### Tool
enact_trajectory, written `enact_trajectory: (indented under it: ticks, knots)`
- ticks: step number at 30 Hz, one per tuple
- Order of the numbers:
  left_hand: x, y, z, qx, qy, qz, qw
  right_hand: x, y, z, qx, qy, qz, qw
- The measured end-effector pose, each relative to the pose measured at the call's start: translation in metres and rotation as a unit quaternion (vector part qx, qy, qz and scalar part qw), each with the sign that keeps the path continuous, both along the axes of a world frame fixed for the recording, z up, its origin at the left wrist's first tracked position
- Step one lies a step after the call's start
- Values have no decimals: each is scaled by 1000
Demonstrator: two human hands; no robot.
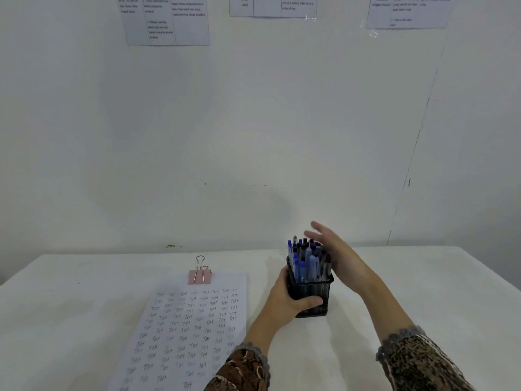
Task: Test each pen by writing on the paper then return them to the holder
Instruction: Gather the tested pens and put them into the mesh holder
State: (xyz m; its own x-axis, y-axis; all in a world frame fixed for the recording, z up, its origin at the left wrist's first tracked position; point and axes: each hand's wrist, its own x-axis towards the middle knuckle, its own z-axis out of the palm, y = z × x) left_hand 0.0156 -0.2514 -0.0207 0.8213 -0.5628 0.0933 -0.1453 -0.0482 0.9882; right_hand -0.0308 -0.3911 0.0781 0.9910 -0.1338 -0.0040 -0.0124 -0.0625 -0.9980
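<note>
White wall fills most of the head view, with three printed sheets of paper [166,19] taped along its top edge, and below it a table covered in white cloth [423,292] runs across the lower part of the picture. Near the middle of the table stands a black square wire-mesh pen holder [313,292], packed with upright blue and dark-capped pens [306,261] whose tops rise well above its rim. The left hand [284,301] is wrapped around the holder's left side and front, thumb lying across the near mesh wall, grasping it. The right hand [335,255] is spread flat with fingers extended and slightly blurred, its palm just beside the right of the pen tops; whether it touches them cannot be told, and it grips nothing. Both forearms wear brown patterned sleeves [417,362] with grey lace cuffs. To the left of the holder lies a white sheet of paper [189,331] covered in rows of small handwritten marks, held at its far edge by a pink binder clip [199,276] with silver wire handles
</note>
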Motion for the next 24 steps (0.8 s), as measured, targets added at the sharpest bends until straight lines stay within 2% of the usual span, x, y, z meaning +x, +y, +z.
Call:
enact_trajectory:
  ticks: [1,4,9,10,12,15,19,24]
  knots:
    - [0,0,0,1,0,-2,1000,-2,-5,-4,2,-12,10,1000]
    - [0,1,1,2,-7,-6,1000,-6,-4,-16,-127,-21,71,989]
    - [-1,0,2,5,-14,-13,1000,-9,11,-38,-182,-115,4,977]
    - [-2,0,3,3,-15,-17,1000,-11,11,-46,-170,-120,-10,978]
    - [-1,2,5,0,-12,-22,1000,-16,10,-55,-84,-105,-31,990]
    - [0,5,5,-4,-7,-23,1000,-23,10,-73,25,-68,6,997]
    - [-4,7,3,-12,-14,-14,1000,-28,22,-81,72,-37,7,997]
    - [-9,9,2,-55,-15,1,998,-19,21,-87,49,-28,-4,998]
